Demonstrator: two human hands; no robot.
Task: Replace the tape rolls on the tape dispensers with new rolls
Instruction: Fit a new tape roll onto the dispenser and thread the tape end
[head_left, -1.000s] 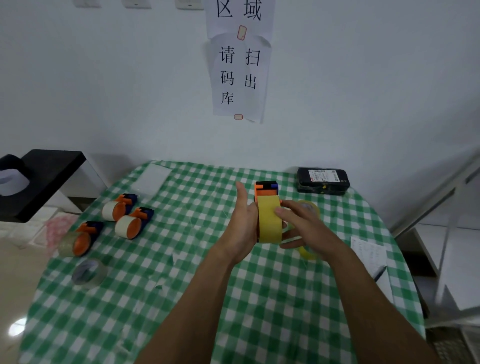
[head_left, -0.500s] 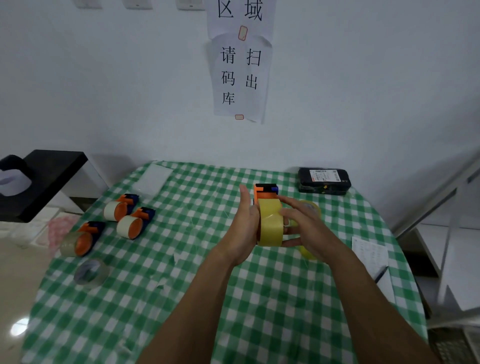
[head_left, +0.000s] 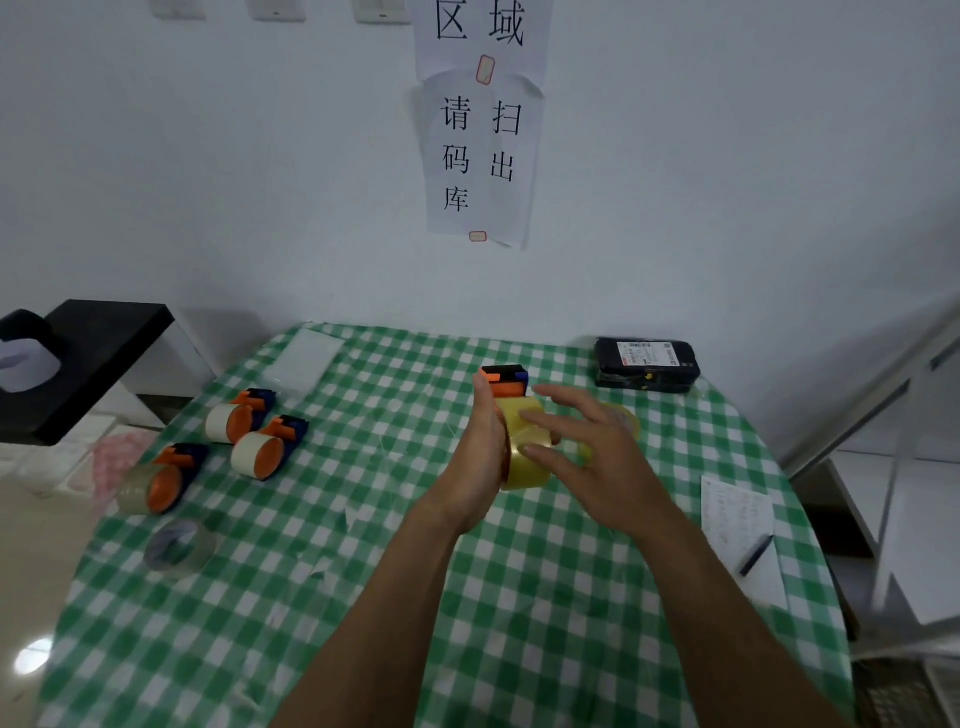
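Reaching up from the bottom of the frame, two bare forearms meet just above centre, over a green-and-white checked tablecloth (head_left: 311, 623). The left hand (head_left: 483, 452) stands edge-on with its thumb pointing up and its palm against the orange side of a tape dispenser (head_left: 504, 379), grasping it above the table; its fingers are hidden behind the dispenser. A yellowish tape roll (head_left: 524, 473) sits on that dispenser. The right hand (head_left: 597, 457) is released, fingers straight and spread, with its fingertips (head_left: 532, 449) touching the roll's outer face. A second yellowish roll (head_left: 626, 421) lies just behind this hand. At the left of the frame lie three other dispensers (head_left: 270, 449), each carrying a roll, and below them a loose clear roll (head_left: 179, 543). On the wall at top centre, an upper sheet (head_left: 483, 31) reads "区域", and a lower sheet (head_left: 483, 156) reads "请扫码出库". A black parcel (head_left: 647, 374) at the table's far right edge bears a white label, its print too small to read. At the right edge, a note sheet (head_left: 737, 514) has illegible handwriting, with a pen (head_left: 756, 553) on it.
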